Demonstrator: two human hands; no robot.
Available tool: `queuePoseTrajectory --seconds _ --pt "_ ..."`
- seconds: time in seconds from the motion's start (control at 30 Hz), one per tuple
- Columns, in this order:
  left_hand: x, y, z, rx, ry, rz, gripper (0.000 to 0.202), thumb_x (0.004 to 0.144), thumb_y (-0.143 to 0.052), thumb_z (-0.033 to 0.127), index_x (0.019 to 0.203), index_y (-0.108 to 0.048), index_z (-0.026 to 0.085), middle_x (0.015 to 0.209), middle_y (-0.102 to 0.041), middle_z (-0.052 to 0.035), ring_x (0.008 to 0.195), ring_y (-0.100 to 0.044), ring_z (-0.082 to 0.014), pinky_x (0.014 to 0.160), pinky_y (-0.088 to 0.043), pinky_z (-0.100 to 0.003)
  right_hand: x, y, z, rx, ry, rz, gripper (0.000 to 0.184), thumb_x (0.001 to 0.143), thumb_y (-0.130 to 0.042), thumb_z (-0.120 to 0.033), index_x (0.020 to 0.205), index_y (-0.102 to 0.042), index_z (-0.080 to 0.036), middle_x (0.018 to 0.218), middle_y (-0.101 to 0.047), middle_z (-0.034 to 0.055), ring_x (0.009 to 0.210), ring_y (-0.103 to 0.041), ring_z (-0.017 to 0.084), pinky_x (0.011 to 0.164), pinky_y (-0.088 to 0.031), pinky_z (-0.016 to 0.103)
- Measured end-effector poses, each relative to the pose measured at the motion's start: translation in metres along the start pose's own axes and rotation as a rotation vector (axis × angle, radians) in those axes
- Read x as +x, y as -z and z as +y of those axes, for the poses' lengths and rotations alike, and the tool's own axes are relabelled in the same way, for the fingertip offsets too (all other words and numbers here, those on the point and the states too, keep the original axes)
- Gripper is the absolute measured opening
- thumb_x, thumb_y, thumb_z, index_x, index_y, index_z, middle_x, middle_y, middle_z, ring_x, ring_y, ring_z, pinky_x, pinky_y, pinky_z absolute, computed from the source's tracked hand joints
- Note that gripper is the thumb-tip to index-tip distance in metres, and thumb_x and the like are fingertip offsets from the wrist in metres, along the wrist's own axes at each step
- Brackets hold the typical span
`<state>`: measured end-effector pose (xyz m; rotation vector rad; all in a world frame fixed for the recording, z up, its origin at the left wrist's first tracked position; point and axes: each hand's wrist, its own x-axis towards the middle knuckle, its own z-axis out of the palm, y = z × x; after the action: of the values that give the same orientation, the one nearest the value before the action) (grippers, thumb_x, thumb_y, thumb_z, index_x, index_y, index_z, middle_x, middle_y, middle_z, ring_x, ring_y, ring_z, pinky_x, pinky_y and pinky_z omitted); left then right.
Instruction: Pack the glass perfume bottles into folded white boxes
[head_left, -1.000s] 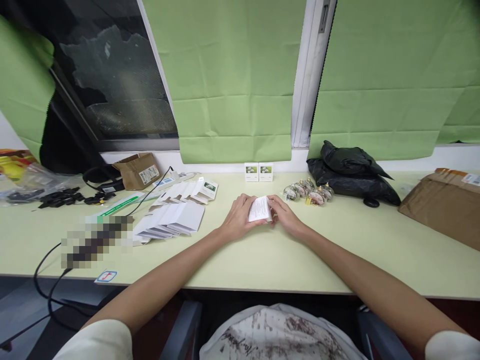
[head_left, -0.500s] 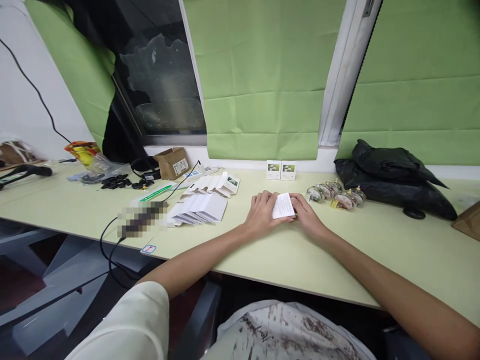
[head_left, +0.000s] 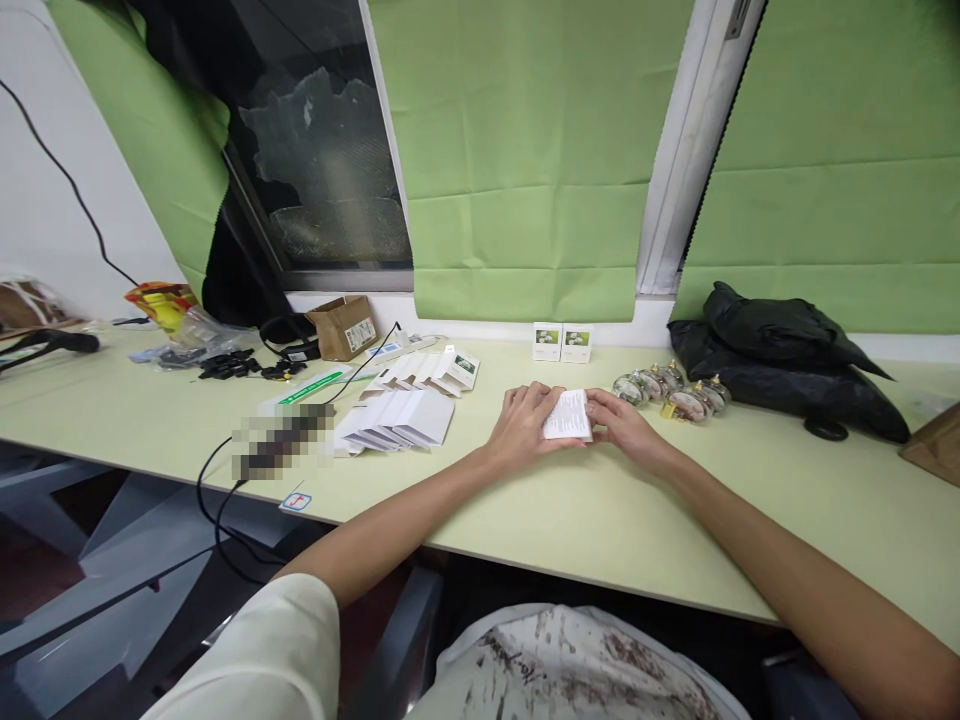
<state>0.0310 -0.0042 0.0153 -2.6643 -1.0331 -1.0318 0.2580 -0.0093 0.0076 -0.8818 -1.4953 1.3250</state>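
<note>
Both my hands meet over the pale green table [head_left: 570,510], gripping a small white carton [head_left: 568,415] with printed text on its top face. My left hand [head_left: 523,427] wraps its left side with curled fingers. My right hand [head_left: 626,428] pinches its right end. Just left of my hands lie several flat white cartons [head_left: 397,420] fanned out in two rows. Two assembled white boxes with green pictures [head_left: 562,341] stand at the back by the wall. A cluster of small round glass bottles with gold caps [head_left: 671,392] lies to the right of my right hand.
A black plastic bag [head_left: 787,360] sits at the back right, with a brown box edge [head_left: 934,445] at the far right. At the back left are a small cardboard box [head_left: 343,326], black cables [head_left: 240,365] and a power strip [head_left: 401,345]. Green blinds [head_left: 525,160] cover the window.
The view has swung to the left over the last second, showing more of the table's left end. My hands have stayed on the white carton, with only small shifts of the fingers.
</note>
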Motion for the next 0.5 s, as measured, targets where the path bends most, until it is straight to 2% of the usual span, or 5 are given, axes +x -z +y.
queuePoseTrajectory --seconds 0.1,0.23,0.33,0.4,0.5 --pt "0.0 -0.002 -0.005 0.036 -0.056 -0.012 0.091 0.08 -0.063 0.083 0.147 -0.05 0.022 0.128 -0.058 -0.0153 0.116 -0.055 -0.0343 0.106 -0.037 -0.051 -0.002 0.008 -0.005 -0.014 -0.036 -0.087 0.043 0.087 -0.074 -0.05 0.119 -0.066 -0.023 0.098 -0.068 0.0032 0.082 -0.063 0.018 0.074 -0.058 0.033" --pt "0.001 -0.003 -0.01 0.006 -0.069 -0.072 0.088 0.081 -0.063 0.082 0.144 -0.052 0.022 0.129 -0.058 -0.015 0.118 -0.056 -0.0341 0.107 -0.037 -0.05 0.0 0.005 -0.003 -0.057 -0.03 -0.038 0.035 0.089 -0.069 -0.043 0.117 -0.067 -0.021 0.096 -0.069 0.0034 0.081 -0.064 0.018 0.071 -0.057 0.032" --pt "0.0 0.0 -0.014 -0.065 -0.01 -0.134 0.077 0.09 -0.059 0.075 0.145 -0.052 0.023 0.129 -0.058 -0.014 0.118 -0.056 -0.0326 0.106 -0.04 -0.049 0.003 0.005 0.0 -0.018 -0.07 0.014 0.032 0.088 -0.065 -0.037 0.115 -0.068 -0.02 0.09 -0.067 0.0036 0.077 -0.064 0.019 0.069 -0.059 0.035" --pt "-0.001 0.003 -0.017 -0.143 0.059 -0.164 0.067 0.097 -0.053 0.068 0.148 -0.05 0.025 0.129 -0.058 -0.0124 0.119 -0.057 -0.0307 0.104 -0.042 -0.046 0.004 0.008 -0.001 0.027 -0.073 0.027 0.036 0.088 -0.062 -0.036 0.121 -0.065 -0.023 0.089 -0.065 0.0024 0.074 -0.064 0.019 0.069 -0.059 0.036" --pt "-0.002 0.004 -0.023 -0.243 0.138 -0.187 0.059 0.102 -0.05 0.061 0.148 -0.05 0.026 0.128 -0.059 -0.0104 0.118 -0.059 -0.0288 0.102 -0.045 -0.044 0.003 0.009 -0.004 -0.091 0.059 0.056 0.039 0.091 -0.057 -0.033 0.129 -0.063 -0.029 0.097 -0.059 0.0023 0.073 -0.062 0.017 0.068 -0.058 0.035"
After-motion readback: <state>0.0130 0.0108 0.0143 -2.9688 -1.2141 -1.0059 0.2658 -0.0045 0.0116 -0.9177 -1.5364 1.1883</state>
